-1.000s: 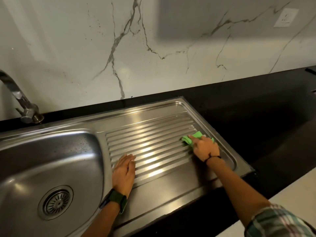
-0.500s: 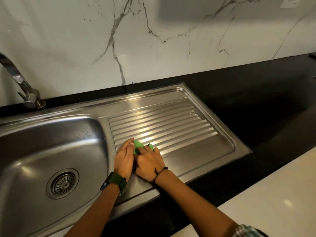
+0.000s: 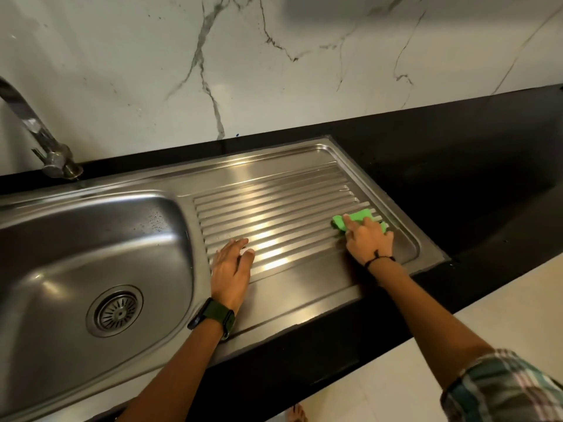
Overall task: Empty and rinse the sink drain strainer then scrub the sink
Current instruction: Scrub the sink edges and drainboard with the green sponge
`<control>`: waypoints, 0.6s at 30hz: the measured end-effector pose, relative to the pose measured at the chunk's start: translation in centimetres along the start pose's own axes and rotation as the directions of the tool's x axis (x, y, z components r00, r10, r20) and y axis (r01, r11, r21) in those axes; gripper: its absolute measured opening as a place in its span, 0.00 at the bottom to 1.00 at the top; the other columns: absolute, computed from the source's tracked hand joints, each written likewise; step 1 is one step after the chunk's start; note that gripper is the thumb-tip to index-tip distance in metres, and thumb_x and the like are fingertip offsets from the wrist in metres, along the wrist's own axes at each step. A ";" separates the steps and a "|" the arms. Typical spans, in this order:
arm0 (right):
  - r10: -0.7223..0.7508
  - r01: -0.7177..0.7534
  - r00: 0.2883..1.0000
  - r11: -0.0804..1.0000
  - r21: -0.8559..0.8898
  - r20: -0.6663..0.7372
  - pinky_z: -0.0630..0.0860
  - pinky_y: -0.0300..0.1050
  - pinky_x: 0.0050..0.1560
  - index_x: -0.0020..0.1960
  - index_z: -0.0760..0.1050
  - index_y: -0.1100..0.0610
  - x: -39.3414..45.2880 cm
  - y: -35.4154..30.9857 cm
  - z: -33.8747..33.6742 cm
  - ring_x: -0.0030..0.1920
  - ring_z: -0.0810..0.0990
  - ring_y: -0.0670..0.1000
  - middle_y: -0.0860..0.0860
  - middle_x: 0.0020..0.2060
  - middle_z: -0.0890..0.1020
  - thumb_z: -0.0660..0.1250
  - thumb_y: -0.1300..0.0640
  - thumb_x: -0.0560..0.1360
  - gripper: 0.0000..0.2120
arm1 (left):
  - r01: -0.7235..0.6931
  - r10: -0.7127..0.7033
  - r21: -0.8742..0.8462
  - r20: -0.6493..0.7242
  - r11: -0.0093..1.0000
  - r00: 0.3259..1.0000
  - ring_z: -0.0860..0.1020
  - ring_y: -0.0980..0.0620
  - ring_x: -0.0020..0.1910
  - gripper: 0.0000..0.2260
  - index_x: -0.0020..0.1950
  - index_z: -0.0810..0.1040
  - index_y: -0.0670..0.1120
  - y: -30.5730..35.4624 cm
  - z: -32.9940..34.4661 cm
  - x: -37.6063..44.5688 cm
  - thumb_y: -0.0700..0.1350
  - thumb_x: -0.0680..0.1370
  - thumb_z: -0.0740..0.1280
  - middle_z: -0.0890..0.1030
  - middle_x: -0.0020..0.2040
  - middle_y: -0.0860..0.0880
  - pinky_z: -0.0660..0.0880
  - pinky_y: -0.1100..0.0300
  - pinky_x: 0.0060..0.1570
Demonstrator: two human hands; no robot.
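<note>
The stainless steel sink (image 3: 76, 239) has a round drain strainer (image 3: 115, 310) seated in the basin floor at lower left. Its ribbed drainboard (image 3: 274, 208) stretches to the right. My right hand (image 3: 368, 242) presses a green scrub pad (image 3: 355, 219) onto the far right end of the ribs, fingers spread over it. My left hand (image 3: 231, 269) rests flat on the left end of the ribs, fingers straight, holding nothing. A dark watch sits on that wrist.
A chrome tap (image 3: 39, 138) rises at the back left. Black countertop (image 3: 457, 178) surrounds the sink, with a white marble backsplash (image 3: 274, 71) behind. Pale floor (image 3: 396, 345) lies below the counter's front edge.
My right hand slid the green pad left to meet my left hand, then back to the right end of the drainboard. My left hand stayed in place on the ribs.
</note>
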State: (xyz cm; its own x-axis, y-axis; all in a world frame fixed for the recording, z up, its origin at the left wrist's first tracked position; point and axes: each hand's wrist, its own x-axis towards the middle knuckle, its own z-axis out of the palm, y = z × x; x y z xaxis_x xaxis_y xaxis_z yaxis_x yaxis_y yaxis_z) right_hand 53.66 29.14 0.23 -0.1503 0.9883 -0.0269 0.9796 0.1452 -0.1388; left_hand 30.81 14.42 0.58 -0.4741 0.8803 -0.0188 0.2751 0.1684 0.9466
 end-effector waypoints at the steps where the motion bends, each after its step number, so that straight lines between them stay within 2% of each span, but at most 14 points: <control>1: -0.039 0.039 0.999 0.999 0.013 -0.013 0.65 0.57 0.59 0.71 0.61 0.44 -1.2 -1.5 0.3 0.59 0.71 0.60 0.57 0.61 0.72 0.56 0.52 0.77 0.22 | 0.002 -0.002 -0.026 0.000 1.000 1.000 0.66 0.48 0.68 0.14 0.65 0.72 0.44 0.0 0.0 0.0 0.41 0.79 0.58 0.71 0.67 0.44 0.61 0.50 0.71; 4: -0.214 0.215 0.977 0.975 0.050 -0.022 0.63 0.54 0.59 0.69 0.62 0.45 -5.4 -7.5 1.4 0.59 0.71 0.58 0.55 0.60 0.73 0.57 0.52 0.76 0.22 | 0.010 -0.010 -0.100 0.000 0.995 1.000 0.69 0.52 0.64 0.14 0.64 0.72 0.45 0.1 -0.1 -0.3 0.41 0.79 0.58 0.72 0.66 0.46 0.66 0.62 0.60; 5: -0.294 0.295 0.955 0.953 0.067 -0.026 0.63 0.55 0.58 0.69 0.63 0.46 -6.9 -10.1 1.9 0.60 0.71 0.58 0.55 0.60 0.73 0.58 0.52 0.75 0.22 | 0.001 -0.001 -0.099 -0.001 0.995 1.000 0.70 0.52 0.63 0.14 0.64 0.72 0.45 0.1 -0.1 -0.3 0.40 0.79 0.58 0.72 0.66 0.46 0.66 0.63 0.59; 7: -0.437 0.435 0.899 0.891 0.128 -0.016 0.62 0.54 0.57 0.66 0.66 0.50 -9.4 -14.6 2.8 0.60 0.70 0.58 0.54 0.60 0.73 0.58 0.52 0.75 0.20 | -0.023 0.024 -0.083 0.003 0.996 1.000 0.71 0.50 0.63 0.14 0.63 0.73 0.44 0.1 -0.1 -0.3 0.39 0.79 0.58 0.73 0.65 0.44 0.68 0.58 0.63; 9: -0.506 0.496 0.862 0.853 0.166 0.026 0.62 0.54 0.56 0.65 0.69 0.53 -10.6 -16.8 3.1 0.60 0.70 0.58 0.54 0.60 0.74 0.58 0.51 0.75 0.19 | -0.023 0.023 -0.096 -0.006 0.995 1.000 0.72 0.48 0.62 0.14 0.63 0.74 0.43 -0.1 -0.2 -0.3 0.38 0.79 0.57 0.75 0.63 0.43 0.68 0.52 0.65; 12: -0.564 0.555 0.821 0.825 0.108 0.084 0.62 0.55 0.58 0.65 0.70 0.53 -9.6 -15.4 2.6 0.60 0.69 0.59 0.55 0.60 0.74 0.60 0.52 0.74 0.20 | -0.027 0.028 -0.100 0.006 0.995 1.000 0.73 0.46 0.61 0.13 0.62 0.74 0.43 -0.1 -0.4 -0.7 0.38 0.78 0.58 0.76 0.60 0.44 0.70 0.52 0.63; 15: -0.532 0.528 0.845 0.846 0.073 0.057 0.64 0.53 0.57 0.68 0.66 0.43 -7.3 -10.5 1.9 0.61 0.70 0.57 0.53 0.59 0.75 0.58 0.52 0.74 0.21 | -0.141 0.130 0.124 0.093 0.982 0.987 0.70 0.45 0.65 0.13 0.61 0.75 0.42 -0.6 0.1 -0.7 0.38 0.77 0.61 0.75 0.63 0.42 0.64 0.50 0.68; 16: -0.488 0.486 0.872 0.872 0.050 0.032 0.65 0.52 0.56 0.68 0.63 0.39 -6.2 -8.1 1.5 0.61 0.71 0.56 0.51 0.60 0.75 0.57 0.51 0.75 0.22 | -0.160 0.142 0.183 0.108 0.970 0.984 0.68 0.46 0.67 0.13 0.61 0.75 0.42 -0.6 0.2 -0.8 0.38 0.77 0.62 0.74 0.64 0.42 0.62 0.54 0.69; 18: -0.363 0.363 0.932 0.932 0.002 0.002 0.69 0.54 0.56 0.69 0.61 0.37 -3.6 -2.7 0.5 0.60 0.72 0.57 0.51 0.61 0.75 0.56 0.51 0.75 0.23 | -0.188 0.167 0.201 0.118 0.961 0.979 0.68 0.50 0.66 0.14 0.63 0.74 0.42 -0.6 0.3 -1.0 0.38 0.77 0.63 0.73 0.65 0.43 0.61 0.70 0.64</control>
State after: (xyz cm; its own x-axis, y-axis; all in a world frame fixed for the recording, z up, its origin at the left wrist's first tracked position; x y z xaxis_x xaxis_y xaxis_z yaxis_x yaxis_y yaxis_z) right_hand 51.52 25.15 0.24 -0.4961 0.8680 0.0231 0.8579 0.4941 -0.1406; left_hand 31.34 13.58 -0.07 -0.3194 0.9422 0.1013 0.5215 0.0855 0.8490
